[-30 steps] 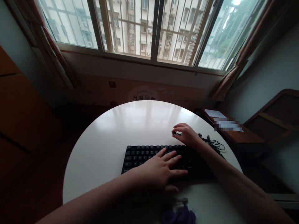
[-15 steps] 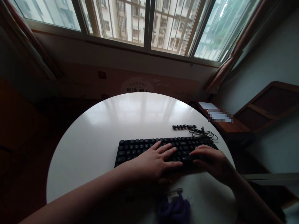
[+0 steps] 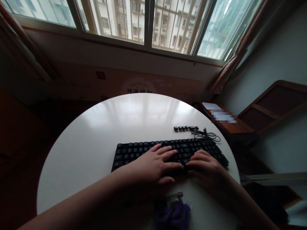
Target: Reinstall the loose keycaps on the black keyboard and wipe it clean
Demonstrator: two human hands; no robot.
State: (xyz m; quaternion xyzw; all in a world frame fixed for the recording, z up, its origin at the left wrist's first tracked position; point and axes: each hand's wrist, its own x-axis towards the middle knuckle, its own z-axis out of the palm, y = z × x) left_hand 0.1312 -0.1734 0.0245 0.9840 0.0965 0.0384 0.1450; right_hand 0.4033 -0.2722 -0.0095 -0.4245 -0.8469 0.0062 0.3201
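A black keyboard lies across the white round table. My left hand rests palm down on its middle keys, fingers stretched and spread, with the thumb past the front edge. At the right part of the keys, my right hand is curled, index finger and thumb close together at the front rows. Whatever may be between those fingertips is hidden. Behind the keyboard stands a row of several loose black keycaps. Beside them, a coiled black cable lies at the keyboard's back right.
A purple cloth lies at the near side of the table, with a small metallic item just behind it. Papers rest on a wooden surface to the right. Windows face me beyond the table.
My right hand has shifted left along the keyboard, nearer my left hand. The left hand stays spread on the keys. The whole view has moved slightly.
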